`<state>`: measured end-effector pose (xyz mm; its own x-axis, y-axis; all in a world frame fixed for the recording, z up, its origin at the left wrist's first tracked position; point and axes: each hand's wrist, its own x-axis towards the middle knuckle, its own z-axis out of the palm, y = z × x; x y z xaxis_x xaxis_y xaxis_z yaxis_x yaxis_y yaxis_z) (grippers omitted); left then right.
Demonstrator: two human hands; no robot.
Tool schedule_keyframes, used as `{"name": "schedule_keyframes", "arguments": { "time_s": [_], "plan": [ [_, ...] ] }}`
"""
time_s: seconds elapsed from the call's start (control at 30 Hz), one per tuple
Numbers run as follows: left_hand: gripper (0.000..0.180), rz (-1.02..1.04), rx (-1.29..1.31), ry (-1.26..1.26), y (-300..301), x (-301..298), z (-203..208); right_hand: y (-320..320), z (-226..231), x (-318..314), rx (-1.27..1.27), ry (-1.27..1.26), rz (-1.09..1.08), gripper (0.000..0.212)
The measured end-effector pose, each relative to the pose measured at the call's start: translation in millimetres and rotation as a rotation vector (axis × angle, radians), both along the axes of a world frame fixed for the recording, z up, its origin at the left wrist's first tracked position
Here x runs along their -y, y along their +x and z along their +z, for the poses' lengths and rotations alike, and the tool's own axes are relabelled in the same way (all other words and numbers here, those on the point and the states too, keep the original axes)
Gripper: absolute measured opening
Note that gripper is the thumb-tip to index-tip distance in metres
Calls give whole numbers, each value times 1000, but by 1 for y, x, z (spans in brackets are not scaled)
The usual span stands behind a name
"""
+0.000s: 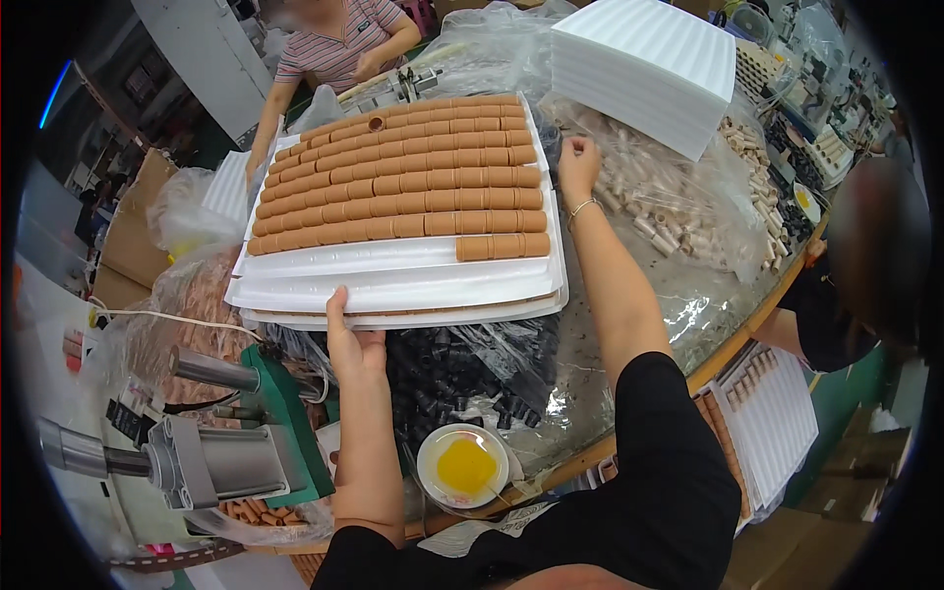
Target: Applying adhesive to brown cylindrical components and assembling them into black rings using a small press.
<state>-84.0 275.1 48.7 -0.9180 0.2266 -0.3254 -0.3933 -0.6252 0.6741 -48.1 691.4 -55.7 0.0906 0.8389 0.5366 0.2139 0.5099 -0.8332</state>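
Tray: from where I stand, the white tray (374, 291) anchors everything, slightly slanted over the table's clutter; a brown strip at its near edge suggests another loaded layer beneath.
Brown tubes: on the tray, the brown tubes (393, 184) lie end to end, probably because the grooves stop them rolling; one in the far rows shows its hollow end.
Nearest row: tubes at the tray's right end only, the groove left of them bare.
Left hand: at the tray's near edge, the left hand (359, 349) pinches it, thumb above, fingers below, likely to steady it.
Right hand: just beyond the tray's right edge, the right hand (578, 162) has its fingers curled in; I can't tell whether they hold anything.
Black pieces: the black pieces (433, 388) lie on the tray's near side, partly under clear film.
Dish: nearer the wearer than the tray, a white dish (427, 460) holds something yellow, perhaps kept within easy reach.
Spare trays: a white stack (629, 93) stands beyond the tray, to its right.
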Motion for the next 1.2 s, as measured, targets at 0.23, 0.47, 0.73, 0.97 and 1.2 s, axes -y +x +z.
{"name": "schedule_keyframes", "arguments": {
  "time_s": [0.23, 0.47, 0.73, 0.97, 1.2],
  "plan": [
    [62, -93, -20, -20, -2, -5, -2, -18, 42, -27, -116, -916, 813, 71],
    [75, -90, -39, -41, -6, -5, -12, -14, 77, 5, -438, -864, 1168, 73],
    [71, -45, -109, -110, 9, 0, -1, 10, 122, 56, -421, -867, 1174, 58],
    [71, -160, -190, -109, 15, 7, -3, 62, 119, 58, -368, -936, 1044, 55],
    [70, -337, -222, -68, 29, 2, -10, 142, 103, 79, -454, -803, 897, 51]
  ]
}}
